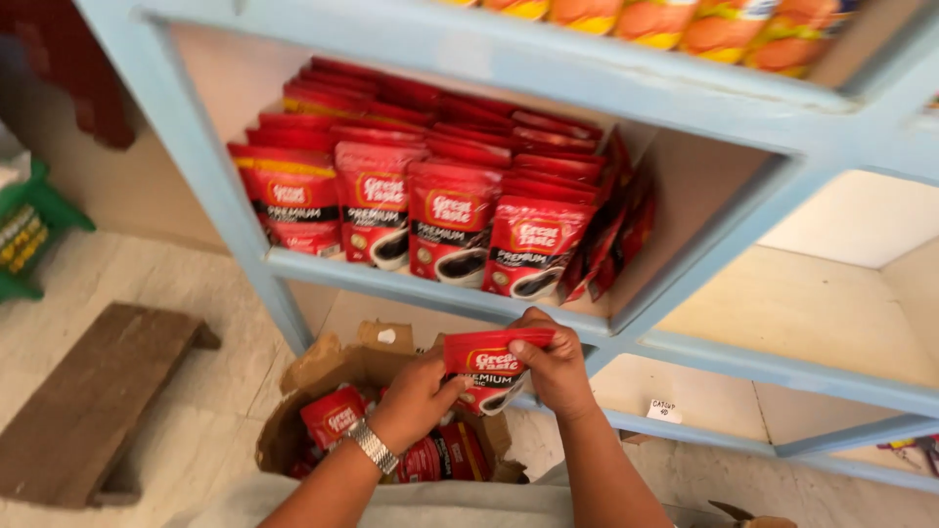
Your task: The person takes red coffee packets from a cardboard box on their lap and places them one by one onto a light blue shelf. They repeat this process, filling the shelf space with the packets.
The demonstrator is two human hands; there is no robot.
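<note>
Both hands hold one red coffee pouch [486, 369] just below the front edge of a light blue shelf [411, 284]. My left hand [415, 399], with a metal watch on its wrist, grips the pouch's lower left side. My right hand [556, 367] pinches its top right corner. Rows of the same red pouches [445, 210] stand packed on the shelf above the hands. Under the hands an open cardboard box [323, 376] holds more red pouches [333, 416].
Orange and yellow packets [675, 22] line the shelf above. To the right are bare pale shelf compartments [782, 313] with a small white label [663, 409]. A dark wooden board [93, 401] lies on the tiled floor at left, beside a green bag [29, 235].
</note>
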